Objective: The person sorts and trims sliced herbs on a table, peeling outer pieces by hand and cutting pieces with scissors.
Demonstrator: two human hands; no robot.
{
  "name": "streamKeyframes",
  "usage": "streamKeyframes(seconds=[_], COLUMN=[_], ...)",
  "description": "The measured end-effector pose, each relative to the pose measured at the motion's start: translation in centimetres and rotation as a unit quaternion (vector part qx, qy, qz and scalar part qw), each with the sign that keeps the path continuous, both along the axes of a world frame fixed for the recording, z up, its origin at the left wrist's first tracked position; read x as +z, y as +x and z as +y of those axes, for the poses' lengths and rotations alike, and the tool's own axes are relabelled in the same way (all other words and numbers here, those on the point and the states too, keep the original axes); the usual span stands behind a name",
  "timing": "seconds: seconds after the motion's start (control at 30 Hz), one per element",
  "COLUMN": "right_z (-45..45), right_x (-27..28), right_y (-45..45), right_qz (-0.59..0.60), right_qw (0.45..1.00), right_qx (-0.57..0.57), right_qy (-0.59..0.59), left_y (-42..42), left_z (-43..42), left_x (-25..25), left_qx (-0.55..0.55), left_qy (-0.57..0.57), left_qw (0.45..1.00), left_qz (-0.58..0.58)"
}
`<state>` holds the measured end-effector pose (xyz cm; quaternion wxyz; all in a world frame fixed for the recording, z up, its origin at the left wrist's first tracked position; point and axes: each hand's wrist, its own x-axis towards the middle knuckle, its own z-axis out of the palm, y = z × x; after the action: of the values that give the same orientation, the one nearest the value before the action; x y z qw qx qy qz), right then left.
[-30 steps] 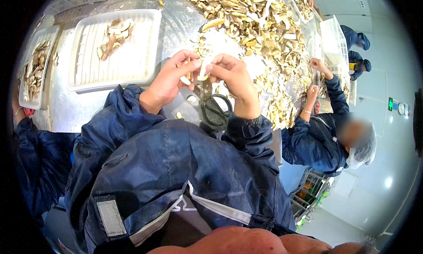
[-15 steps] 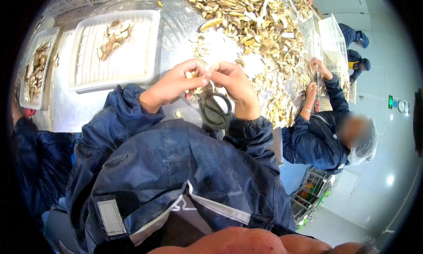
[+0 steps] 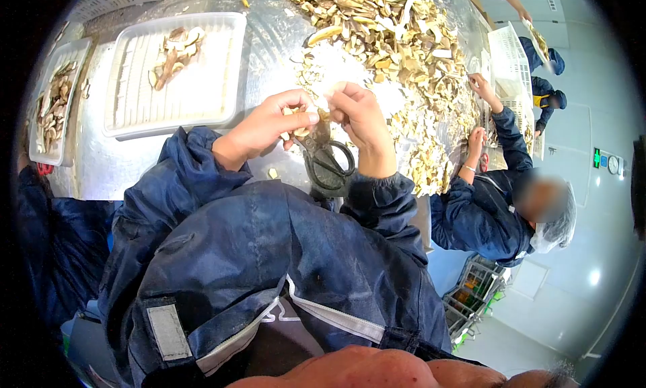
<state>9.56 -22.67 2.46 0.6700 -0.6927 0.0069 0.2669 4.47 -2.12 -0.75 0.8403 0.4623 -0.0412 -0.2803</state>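
My left hand [image 3: 272, 122] is closed around several pale slices [image 3: 293, 112] that look like dried mushroom. Beside it my right hand [image 3: 360, 115] pinches with thumb and forefinger near a small pale bit, too bright to make out. Black-handled scissors [image 3: 328, 166] lie on the metal table [image 3: 262, 72] just below both hands, their blades partly hidden by the left fingers. Beyond the hands spreads a big heap of brown and cream slices [image 3: 390, 38]. A white tray [image 3: 241, 72] to the left holds a few slices [image 3: 178, 55].
A second tray of slices [image 3: 54, 112] is at the far left, near a co-worker's dark sleeve [image 3: 60, 253]. Across the heap, a co-worker in a hair net [image 3: 488, 213] reaches over the table. White crates [image 3: 508, 58] stand behind, and another person's arm holds a tray [image 3: 537, 42].
My right hand has parted from the left after the two met. The co-worker's far hand shifted up, and the tray at the upper right has been lifted off the table.
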Motion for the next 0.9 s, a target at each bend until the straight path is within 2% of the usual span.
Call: streamKeyframes(seconds=[0.07,0.17,0.2,0.3,0.43,0.6,0.7,0.73,0.77,0.83,0.87,0.9], right_z=[-0.3,-0.2,0.4,2.9,4.5,3.8,3.2,3.2,3.4,3.6,3.8,3.9], right_x=[-0.3,-0.6,-1.3,-1.8,-3.5,-2.6,-1.9,-0.9,0.1,1.6,1.6,1.3], right_y=[1.4,3.6,4.6,6.1,7.5,6.4,6.1,5.9,5.5,4.6,4.4,4.8], right_qz=[-0.138,-0.312,-0.313,-0.421,-0.477,-0.379,-0.293,-0.223,-0.201,-0.152,-0.175,-0.280], right_qw=[0.965,0.853,0.873,0.820,0.776,0.804,0.868,0.908,0.936,0.971,0.964,0.924], right_qx=[0.007,0.061,0.047,0.053,0.060,0.052,0.018,0.024,0.056,0.114,0.130,0.115], right_qy=[-0.223,-0.414,-0.371,-0.384,-0.409,-0.455,-0.402,-0.353,-0.284,-0.143,-0.154,-0.236], left_y=[0.1,0.4,0.5,0.6,0.8,0.6,0.4,0.3,0.3,0.6,0.7,0.7], left_z=[0.1,0.2,0.2,0.4,0.9,0.9,0.6,0.6,0.6,0.6,0.5,0.4], left_x=[-0.1,-0.8,-0.9,-1.1,-1.3,-0.8,0.2,0.4,0.5,-0.3,-0.8,-0.9], left_qx=[0.016,0.055,0.074,0.109,0.133,0.140,0.148,0.156,0.164,0.157,0.150,0.149], left_qy=[-0.036,-0.107,-0.122,-0.140,-0.154,-0.129,-0.125,-0.129,-0.134,-0.199,-0.232,-0.228], left_qw=[0.999,0.989,0.985,0.977,0.971,0.971,0.968,0.966,0.963,0.953,0.947,0.947], left_qz=[0.034,0.088,0.096,0.116,0.122,0.145,0.160,0.163,0.165,0.165,0.163,0.168])
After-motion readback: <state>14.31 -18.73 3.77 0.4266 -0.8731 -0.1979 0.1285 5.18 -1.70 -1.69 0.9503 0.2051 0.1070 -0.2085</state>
